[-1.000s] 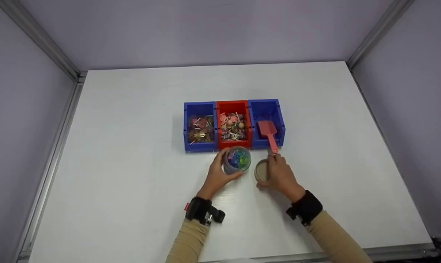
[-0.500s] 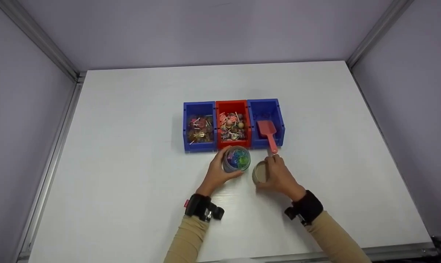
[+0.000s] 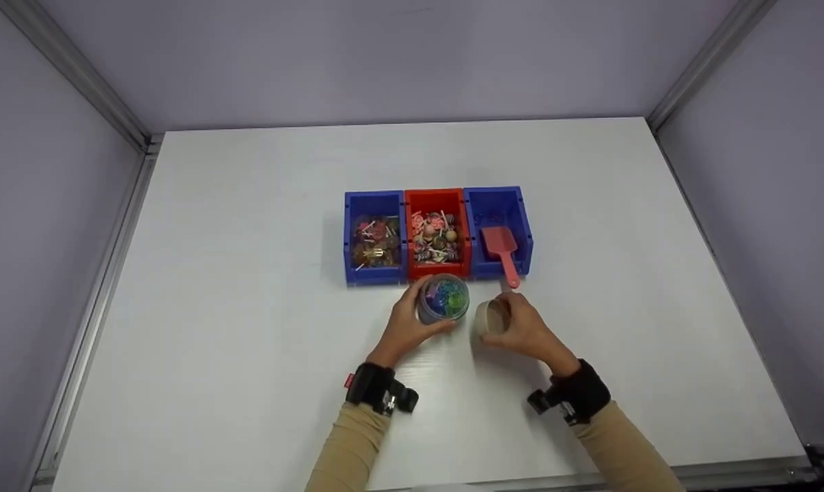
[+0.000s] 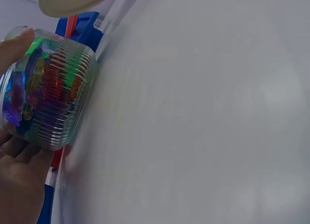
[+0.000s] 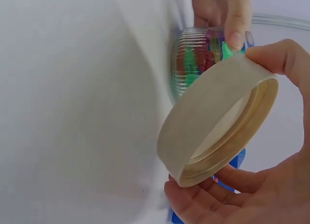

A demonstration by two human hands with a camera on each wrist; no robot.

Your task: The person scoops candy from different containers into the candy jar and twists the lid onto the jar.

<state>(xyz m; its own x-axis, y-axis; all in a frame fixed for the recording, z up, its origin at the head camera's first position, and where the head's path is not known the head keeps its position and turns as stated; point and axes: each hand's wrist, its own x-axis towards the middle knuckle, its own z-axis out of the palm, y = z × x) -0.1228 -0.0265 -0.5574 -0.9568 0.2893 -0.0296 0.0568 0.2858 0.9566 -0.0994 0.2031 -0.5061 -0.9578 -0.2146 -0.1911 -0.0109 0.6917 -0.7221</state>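
Note:
A clear ribbed jar (image 4: 58, 88) full of colourful translucent pieces stands uncovered on the white table, in front of the red bin. My left hand (image 3: 406, 326) grips its side, with the thumb at the rim in the left wrist view. To its right my right hand (image 3: 528, 329) holds a beige round lid (image 5: 208, 112) by its edge, thumb on one side and fingers on the other. The lid is tilted above the table, its hollow underside partly turned toward my right palm. In the right wrist view it overlaps the jar.
Behind the hands three bins stand joined in a row. The left blue bin (image 3: 374, 278) and the red bin (image 3: 436, 272) hold small lollipop-like pieces. A pink scoop (image 3: 501, 244) leans in the right blue bin (image 3: 521, 212), its handle over the front edge toward my right hand.
My right hand has lifted the lid and tipped it from lying nearly flat to steeply tilted. The left hand and the jar have stayed in place.

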